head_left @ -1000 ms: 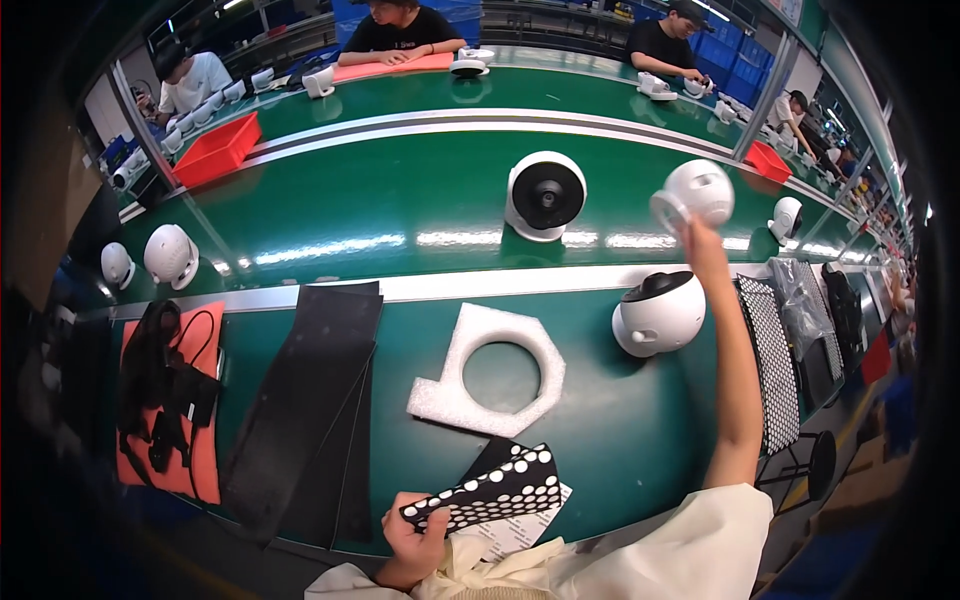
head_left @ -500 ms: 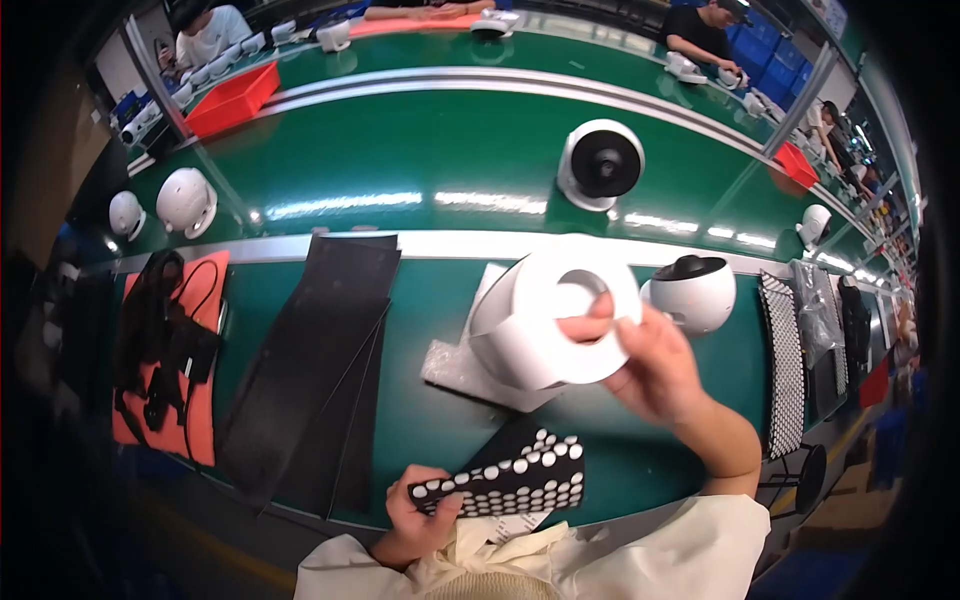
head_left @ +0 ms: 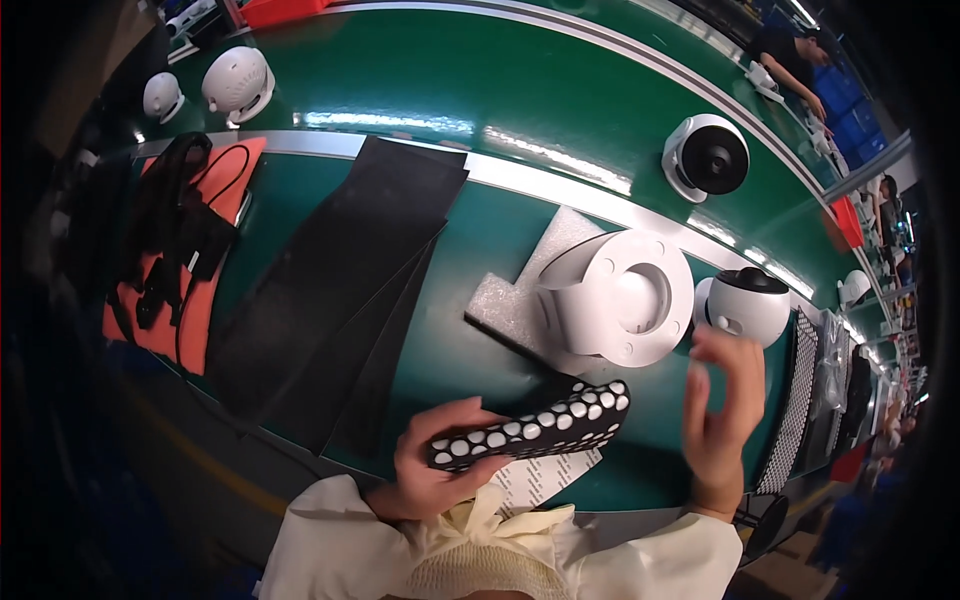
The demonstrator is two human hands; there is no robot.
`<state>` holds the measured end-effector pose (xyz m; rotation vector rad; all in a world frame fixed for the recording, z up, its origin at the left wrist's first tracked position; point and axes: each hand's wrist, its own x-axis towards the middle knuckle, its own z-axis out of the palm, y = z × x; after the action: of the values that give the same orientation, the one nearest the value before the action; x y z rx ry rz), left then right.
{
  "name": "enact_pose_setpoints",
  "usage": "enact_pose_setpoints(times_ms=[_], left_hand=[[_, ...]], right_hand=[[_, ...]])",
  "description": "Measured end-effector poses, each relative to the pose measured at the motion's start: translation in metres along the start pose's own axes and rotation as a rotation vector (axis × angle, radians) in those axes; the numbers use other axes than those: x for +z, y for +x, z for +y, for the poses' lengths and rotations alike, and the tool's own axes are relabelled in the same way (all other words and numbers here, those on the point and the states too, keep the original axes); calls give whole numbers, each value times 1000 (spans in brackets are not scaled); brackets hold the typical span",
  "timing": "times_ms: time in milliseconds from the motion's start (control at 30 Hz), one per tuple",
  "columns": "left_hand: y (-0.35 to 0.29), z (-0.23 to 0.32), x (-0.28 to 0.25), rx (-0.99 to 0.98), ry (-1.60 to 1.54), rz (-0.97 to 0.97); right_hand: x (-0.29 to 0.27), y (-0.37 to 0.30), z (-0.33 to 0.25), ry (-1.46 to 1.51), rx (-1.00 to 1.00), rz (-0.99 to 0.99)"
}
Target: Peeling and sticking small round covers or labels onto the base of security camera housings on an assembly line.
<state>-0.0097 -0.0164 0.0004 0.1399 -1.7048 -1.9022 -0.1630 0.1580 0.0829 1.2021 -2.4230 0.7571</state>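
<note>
Left hand [head_left: 440, 465]: closed on the near end of a black sheet of white round stickers [head_left: 535, 430], which is held flat above the near edge of the green table [head_left: 450, 330].

Right hand [head_left: 722, 420]: raised with fingers spread apart and nothing gripped; it is seen just right of and nearer than the white round housing [head_left: 620, 297], apart from it.

White round housing: a shell with a circular recess facing up, laid on a white foam pad [head_left: 520, 300] beyond the sticker sheet and between the two hands.

White paper sheet [head_left: 545, 478]: partly covered by the sticker sheet, just right of the left hand.

Second white housing with a dark top [head_left: 748, 305]: set directly beyond the right hand, just beside the first housing.

Perforated black strip [head_left: 798, 400]: laid to the right of the right hand.

Black flat sheets [head_left: 340, 280]: stacked well to the left of and beyond the left hand.

Orange tray [head_left: 165, 330] with black cables [head_left: 170, 220]: found further left still.

White unit with a dark round face [head_left: 706, 158]: placed on the belt far beyond both hands; two more white rounded units [head_left: 238, 82] are seen at far left.
</note>
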Motion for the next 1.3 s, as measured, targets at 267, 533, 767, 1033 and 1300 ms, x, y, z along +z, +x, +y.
enact_pose_setpoints(times_ms=[267,533,767,1033,1300], left_hand=[[5,3,-8,102,155,-78],[4,0,-12,153,236,-119],[4,2,-10,128,289,-64],[-2,-1,-2,-110,263,15],[-4,-5,-5,-52,248,-11]], right_hand=[[31,12,-33,219,-433,-177],[38,15,-35,222,-439,-312],[38,16,-47,232,-521,-144],[54,-1,-32,53,-875,44],[23,62,7,534,-58,-49]])
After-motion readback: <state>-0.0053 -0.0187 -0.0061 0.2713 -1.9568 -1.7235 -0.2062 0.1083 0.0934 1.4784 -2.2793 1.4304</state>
